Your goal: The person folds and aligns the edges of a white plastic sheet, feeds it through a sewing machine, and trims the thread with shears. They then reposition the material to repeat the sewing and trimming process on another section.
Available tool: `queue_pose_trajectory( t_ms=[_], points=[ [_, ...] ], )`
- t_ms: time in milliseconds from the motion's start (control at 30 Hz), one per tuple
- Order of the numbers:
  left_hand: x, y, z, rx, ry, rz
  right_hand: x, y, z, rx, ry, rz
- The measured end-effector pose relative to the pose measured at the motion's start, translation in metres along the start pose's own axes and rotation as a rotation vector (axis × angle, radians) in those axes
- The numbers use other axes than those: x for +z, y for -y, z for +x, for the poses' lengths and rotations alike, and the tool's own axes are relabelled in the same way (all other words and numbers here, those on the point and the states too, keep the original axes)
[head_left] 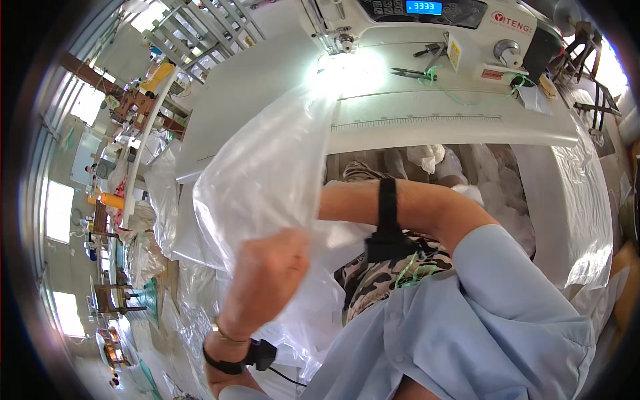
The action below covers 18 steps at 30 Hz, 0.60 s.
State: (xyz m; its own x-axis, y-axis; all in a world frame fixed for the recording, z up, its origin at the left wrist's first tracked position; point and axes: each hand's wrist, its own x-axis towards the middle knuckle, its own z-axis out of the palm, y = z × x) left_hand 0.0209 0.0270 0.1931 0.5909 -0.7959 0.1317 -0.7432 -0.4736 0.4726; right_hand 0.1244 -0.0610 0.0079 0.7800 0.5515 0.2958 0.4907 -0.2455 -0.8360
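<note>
A clear plastic sheet (267, 160) stretches from the lit needle area of a white sewing machine (400, 33) down toward my lap. My left hand (272, 270), blurred by motion, is closed on the sheet's edge below the table. My right forearm (353, 202), with a black band, reaches leftward across my body, and its hand is hidden behind the plastic. The sheet's upper end lies in the bright light under the needle.
Dark scissors (410, 73) with green thread lie on the sewing table (460, 103), right of the needle. A ruler scale (420, 121) runs along its front part. More plastic film (567, 207) hangs at right. Another worktable (137, 167) stands at far left.
</note>
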Motion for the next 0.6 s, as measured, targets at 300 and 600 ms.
queue_pose_trajectory(
  t_ms=[300,600],
  points=[
    [0.138,0.027,-0.030,-0.017,-0.042,0.102,-0.127,0.027,-0.124,0.424,0.618,-0.588],
    [0.156,0.017,-0.033,-0.175,-0.271,-0.189,-0.220,-0.003,-0.104,0.075,-0.249,-1.010]
  ],
)
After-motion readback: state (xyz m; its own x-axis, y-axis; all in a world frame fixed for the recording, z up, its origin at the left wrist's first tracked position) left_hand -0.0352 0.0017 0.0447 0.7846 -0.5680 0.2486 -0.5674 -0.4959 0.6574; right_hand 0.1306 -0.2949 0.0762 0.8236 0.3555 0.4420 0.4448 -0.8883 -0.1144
